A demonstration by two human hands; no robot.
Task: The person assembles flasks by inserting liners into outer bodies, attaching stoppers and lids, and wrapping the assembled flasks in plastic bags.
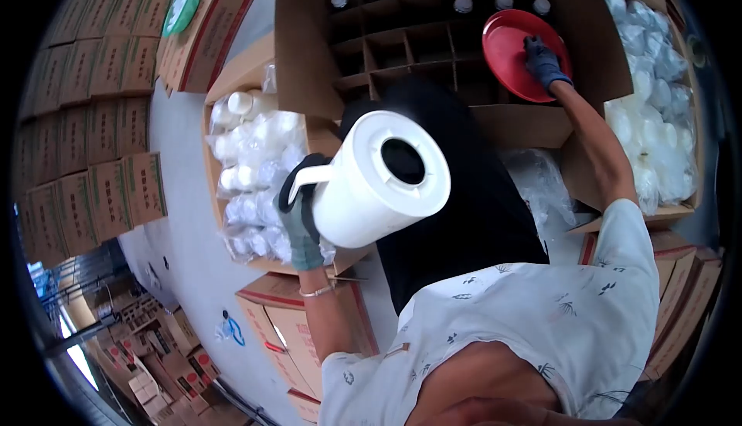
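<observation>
My left hand (pixel 301 213), in a grey and black glove, is closed around the handle of a white jug (pixel 352 202). The jug is tilted so that its round end, with a dark circular opening, faces the camera. My right hand (pixel 545 63), in a dark blue-grey glove, reaches into a shallow red bowl (pixel 510 63). Its fingers are curled together there, and whatever they pinch is hidden. Under the bowl is an open carton (pixel 309 63) with cardboard dividers. Several bottle-like items with pale round caps (pixel 462 4) stand in its far compartments.
To the left, an open box (pixel 210 148) holds white parts in clear plastic (pixel 255 155). Another box of wrapped parts (pixel 653 117) stands at the right. Stacked cartons (pixel 93 132) line the far left. A green bowl (pixel 182 10) sits on a carton (pixel 212 35).
</observation>
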